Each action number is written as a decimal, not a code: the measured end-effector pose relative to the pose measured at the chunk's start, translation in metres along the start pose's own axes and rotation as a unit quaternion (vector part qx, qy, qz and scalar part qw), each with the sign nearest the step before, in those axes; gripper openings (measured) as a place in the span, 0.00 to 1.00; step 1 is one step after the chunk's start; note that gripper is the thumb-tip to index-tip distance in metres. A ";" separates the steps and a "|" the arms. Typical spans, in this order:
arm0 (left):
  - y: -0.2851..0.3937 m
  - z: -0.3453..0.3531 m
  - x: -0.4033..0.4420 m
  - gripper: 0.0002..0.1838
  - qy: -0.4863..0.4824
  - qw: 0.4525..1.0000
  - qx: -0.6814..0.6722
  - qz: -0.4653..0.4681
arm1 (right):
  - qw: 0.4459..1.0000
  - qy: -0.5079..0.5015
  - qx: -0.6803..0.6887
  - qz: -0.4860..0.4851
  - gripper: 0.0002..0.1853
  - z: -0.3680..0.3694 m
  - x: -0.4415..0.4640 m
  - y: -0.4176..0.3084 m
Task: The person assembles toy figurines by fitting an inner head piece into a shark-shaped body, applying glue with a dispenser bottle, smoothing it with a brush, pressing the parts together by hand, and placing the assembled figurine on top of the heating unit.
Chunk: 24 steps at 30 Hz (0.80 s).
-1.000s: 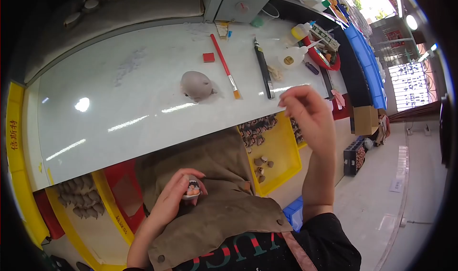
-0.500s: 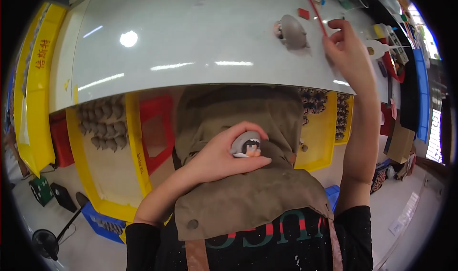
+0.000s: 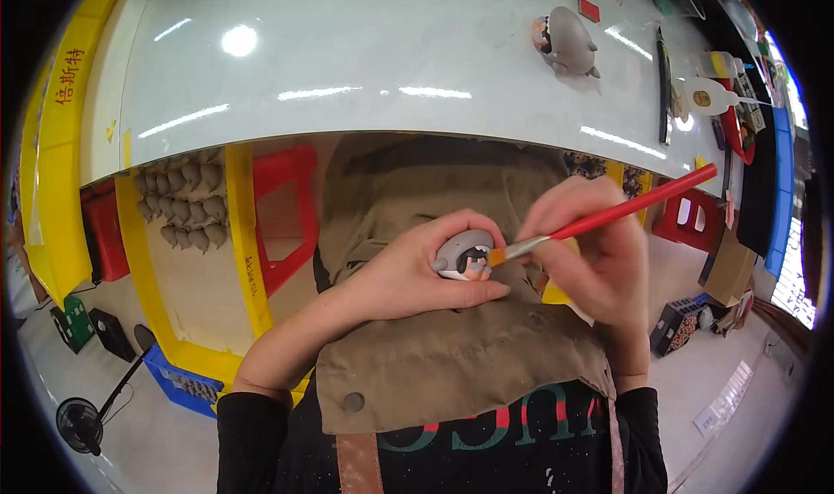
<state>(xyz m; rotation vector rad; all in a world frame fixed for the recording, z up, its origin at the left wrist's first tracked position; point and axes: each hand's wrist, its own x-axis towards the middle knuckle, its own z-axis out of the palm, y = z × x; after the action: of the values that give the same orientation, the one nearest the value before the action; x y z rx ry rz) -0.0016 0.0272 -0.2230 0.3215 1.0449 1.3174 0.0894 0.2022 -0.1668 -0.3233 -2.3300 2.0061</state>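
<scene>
Over the brown apron in my lap, my left hand (image 3: 417, 272) is wrapped round a small shark figurine (image 3: 453, 249), grey with a white belly and a dark-haired face in its open mouth. My right hand (image 3: 595, 251) grips a paintbrush (image 3: 625, 207) with a red handle, a silver ferrule and flat orange-tan bristles. The bristle tip is at the figurine's mouth opening, beside the face; whether it touches cannot be made out. A second shark figurine (image 3: 573, 44) lies on the white table (image 3: 365, 51), away from both hands.
A red block (image 3: 589, 9) and a white squeeze bottle (image 3: 708, 97) are on the table's right part. Under the table edge, a yellow tray (image 3: 239, 259) holds rows of grey shark parts (image 3: 182, 194). A red stool (image 3: 291, 207) stands beside it.
My right hand has come from the table's right side down to my lap, bringing the paintbrush to the figurine. My left hand still holds the figurine, slightly further right. The view has shifted a little.
</scene>
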 end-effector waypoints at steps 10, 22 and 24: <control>-0.003 -0.002 -0.003 0.22 -0.002 1.000 0.029 0.005 | 0.991 0.019 -0.121 -0.052 0.08 0.005 0.007 0.004; -0.008 -0.003 -0.002 0.22 0.008 1.000 0.005 0.024 | 0.988 -0.069 -0.107 -0.088 0.07 0.014 0.010 0.005; -0.009 -0.003 -0.003 0.22 0.015 0.999 0.011 0.040 | 0.989 -0.059 -0.124 -0.054 0.08 0.018 0.009 0.008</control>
<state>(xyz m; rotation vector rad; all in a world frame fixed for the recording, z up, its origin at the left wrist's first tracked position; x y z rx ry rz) 0.0019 0.0212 -0.2297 0.3642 1.0829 1.3858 0.0784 0.1876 -0.1779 -0.0854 -2.6131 1.7343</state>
